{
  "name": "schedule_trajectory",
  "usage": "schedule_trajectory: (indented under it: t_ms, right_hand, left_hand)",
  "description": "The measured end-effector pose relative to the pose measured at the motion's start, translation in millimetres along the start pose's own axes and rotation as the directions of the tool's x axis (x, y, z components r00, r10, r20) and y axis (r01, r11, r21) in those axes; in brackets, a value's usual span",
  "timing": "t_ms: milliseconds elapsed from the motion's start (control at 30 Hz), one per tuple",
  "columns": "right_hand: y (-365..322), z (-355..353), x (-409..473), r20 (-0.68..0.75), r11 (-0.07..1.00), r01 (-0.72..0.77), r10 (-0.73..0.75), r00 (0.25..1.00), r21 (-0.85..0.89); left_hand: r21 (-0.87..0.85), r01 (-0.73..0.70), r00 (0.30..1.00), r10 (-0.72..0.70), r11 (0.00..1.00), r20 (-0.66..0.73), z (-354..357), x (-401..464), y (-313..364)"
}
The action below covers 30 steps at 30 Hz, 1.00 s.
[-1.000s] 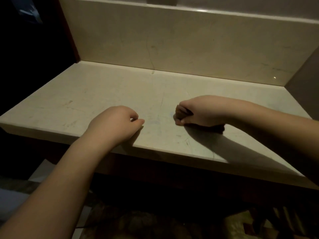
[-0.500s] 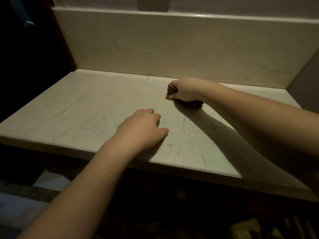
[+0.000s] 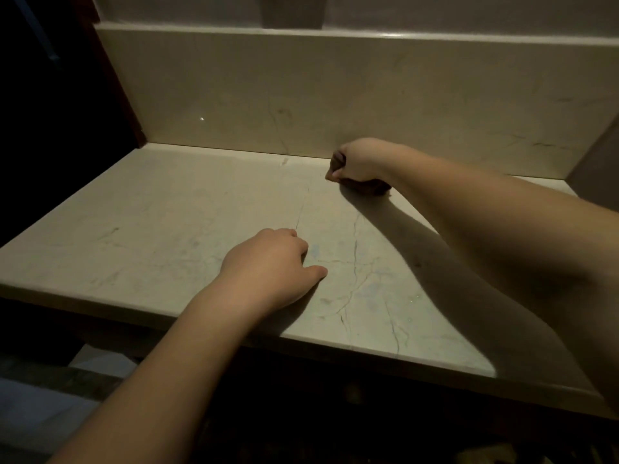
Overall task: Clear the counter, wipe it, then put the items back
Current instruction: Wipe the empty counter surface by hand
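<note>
Dim light. Pale stone counter (image 3: 167, 229), veined and scuffed, with a matching backsplash (image 3: 335, 95) rising behind it.

Right hand (image 3: 360, 160): fist curled tight around a dark brown cloth (image 3: 368, 188), pressed down on the counter at its far edge, just beside the backsplash. Only a bunched part of the cloth shows under the heel of the hand and between the fingers.

Left hand (image 3: 271, 266): rests on the counter nearer the front edge, well apart from the right. Fingers loosely curled under, thumb out flat on the stone. Nothing seen in its grasp.

Right forearm throws a broad shadow across the counter's right half.
</note>
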State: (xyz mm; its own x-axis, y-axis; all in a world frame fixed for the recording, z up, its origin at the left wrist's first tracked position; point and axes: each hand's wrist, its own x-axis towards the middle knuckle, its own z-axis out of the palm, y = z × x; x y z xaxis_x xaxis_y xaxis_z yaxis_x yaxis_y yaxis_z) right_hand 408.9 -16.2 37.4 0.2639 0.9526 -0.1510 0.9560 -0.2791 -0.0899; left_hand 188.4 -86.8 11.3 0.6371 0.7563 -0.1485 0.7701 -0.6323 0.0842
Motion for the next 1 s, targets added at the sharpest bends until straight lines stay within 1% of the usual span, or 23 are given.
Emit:
schedule_trajectory:
  t_ms: [67, 200, 267, 333, 433, 500, 600, 733, 867, 1000]
  right_hand:
    - [1.1, 0.4, 9.9, -0.033, 0.999, -0.034, 0.035, 0.999, 0.021]
    - [6.3, 8.9, 10.6, -0.085, 1.0, -0.016, 0.015, 0.996, -0.014]
    - [14.6, 9.6, 1.9, -0.077, 0.998, -0.023, 0.019, 0.997, -0.051]
    - [24.6, 7.7, -6.4, -0.052, 0.995, -0.06, 0.055, 0.997, -0.085]
    - [26.9, 4.6, -2.9, -0.042, 0.992, -0.093, 0.09, 0.995, -0.088]
    - [16.8, 6.1, 9.6, -0.071, 0.993, -0.098, 0.093, 0.993, -0.064]
    - [-2.0, 11.1, 28.9, -0.126, 0.992, -0.123, 0.126, 0.984, 0.031]
    - [-7.3, 12.7, 37.7, -0.148, 0.98, -0.186, 0.195, 0.97, 0.071]
    - [7.5, 11.2, 32.0, -0.131, 0.964, -0.267, 0.266, 0.955, 0.011]
    - [35.4, 11.0, 20.8, -0.153, 0.94, -0.339, 0.332, 0.931, -0.021]
  left_hand:
    - [0.0, 0.005, 1.0, -0.005, 1.0, -0.006, -0.8, 1.3, -0.8]
    - [-0.002, -0.002, 1.0, 0.001, 1.0, -0.014, 0.6, 2.2, -2.9]
    - [-0.007, -0.008, 1.0, 0.007, 1.0, -0.017, 1.2, 2.1, -4.3]
    - [-0.007, -0.011, 1.0, 0.01, 1.0, -0.021, 1.1, 1.8, -4.7]
    - [0.002, -0.007, 1.0, 0.007, 1.0, -0.027, 0.6, 1.1, -4.0]
    - [0.002, -0.006, 0.999, 0.006, 1.0, -0.031, 1.8, 1.0, -4.0]
    - [0.0, -0.01, 0.999, 0.01, 1.0, -0.035, 4.6, 1.5, -5.0]
    - [-0.003, -0.004, 1.0, 0.004, 1.0, -0.019, 5.0, 1.7, -6.7]
    - [-0.014, 0.006, 0.999, -0.006, 1.0, -0.035, 4.3, 2.5, -5.0]
    - [-0.025, -0.006, 0.999, 0.005, 1.0, -0.041, 4.5, 0.1, -6.4]
